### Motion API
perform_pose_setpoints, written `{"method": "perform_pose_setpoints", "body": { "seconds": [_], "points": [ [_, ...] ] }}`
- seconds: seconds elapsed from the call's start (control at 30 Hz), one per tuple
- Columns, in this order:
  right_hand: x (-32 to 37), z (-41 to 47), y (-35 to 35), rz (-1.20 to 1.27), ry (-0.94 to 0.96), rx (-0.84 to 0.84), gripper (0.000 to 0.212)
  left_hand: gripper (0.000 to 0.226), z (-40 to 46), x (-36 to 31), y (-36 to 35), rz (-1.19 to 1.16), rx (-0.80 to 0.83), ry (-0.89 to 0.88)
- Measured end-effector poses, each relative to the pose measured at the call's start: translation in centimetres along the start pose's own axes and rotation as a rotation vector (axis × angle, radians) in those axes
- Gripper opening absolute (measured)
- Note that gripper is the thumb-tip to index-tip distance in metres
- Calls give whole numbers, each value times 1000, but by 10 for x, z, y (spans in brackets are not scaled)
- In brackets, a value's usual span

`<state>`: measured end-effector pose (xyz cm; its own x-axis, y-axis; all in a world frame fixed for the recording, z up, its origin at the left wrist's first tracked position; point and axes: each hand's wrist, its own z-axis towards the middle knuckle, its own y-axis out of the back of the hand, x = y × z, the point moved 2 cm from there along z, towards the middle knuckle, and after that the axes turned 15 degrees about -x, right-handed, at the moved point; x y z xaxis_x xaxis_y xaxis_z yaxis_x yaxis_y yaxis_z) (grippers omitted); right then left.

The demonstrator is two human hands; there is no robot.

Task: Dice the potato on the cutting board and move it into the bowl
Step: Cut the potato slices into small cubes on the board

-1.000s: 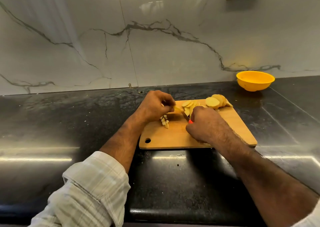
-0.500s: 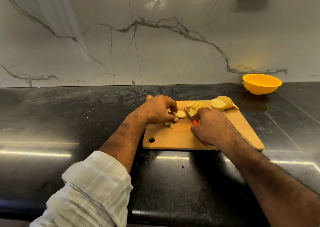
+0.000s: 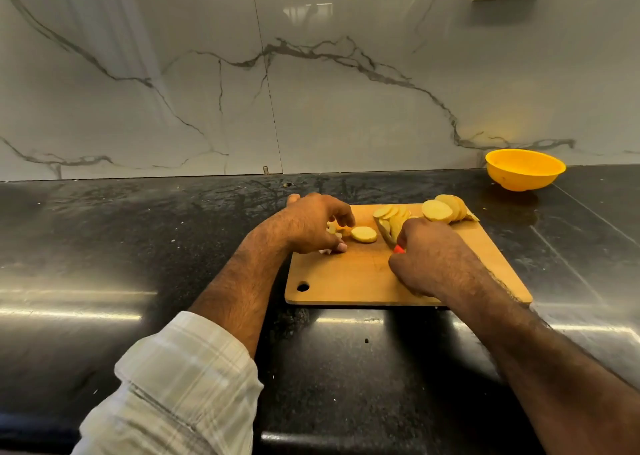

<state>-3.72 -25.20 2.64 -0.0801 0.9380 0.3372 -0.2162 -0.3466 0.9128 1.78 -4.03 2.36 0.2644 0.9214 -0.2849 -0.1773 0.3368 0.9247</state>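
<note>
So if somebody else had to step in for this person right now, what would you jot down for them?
Left hand: on the cutting board, fingers loosely curled beside a single potato slice; whether it touches it is unclear.
Right hand: grips the red-handled knife, blade lying among the slices.
Placement: sliced potato is fanned out at the board's far right; a few diced bits sit under the left hand. The yellow bowl stands off the board, far right by the wall.
Done: slicing, a little dicing.
Left: dice the remaining slices, move everything into the bowl.

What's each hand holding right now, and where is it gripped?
Right hand grips the knife by its red handle. Left hand rests curled beside a potato slice; whether it grips anything cannot be told.
</note>
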Motion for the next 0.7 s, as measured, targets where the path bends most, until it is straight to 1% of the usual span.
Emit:
{"method": "perform_pose_setpoints", "body": {
  "seconds": [0.1,0.2,0.3,0.43,0.5,0.6,0.7],
  "points": [
    [4,-3,-3,15,45,12,39,41,1,-5,-5,-38,-25,-18],
    [10,-5,-7,23,65,34,41,33,4,-13,-11,-22,-48,-37],
    [8,-3,-5,31,40,22,41,31,4,-11,-8,7,-47,-12],
    [6,-3,-5,36,39,14,38,17,3,0,-1,2,-57,39],
    [8,-4,-6,49,45,14,35,14,3,0,-1,-9,-52,59],
    [8,-3,-6,63,51,22,33,20,2,-6,-3,-39,-48,38],
    [5,0,-5,115,30,15,32,32,3,-11,-6,-4,-64,17]
  ]
}}
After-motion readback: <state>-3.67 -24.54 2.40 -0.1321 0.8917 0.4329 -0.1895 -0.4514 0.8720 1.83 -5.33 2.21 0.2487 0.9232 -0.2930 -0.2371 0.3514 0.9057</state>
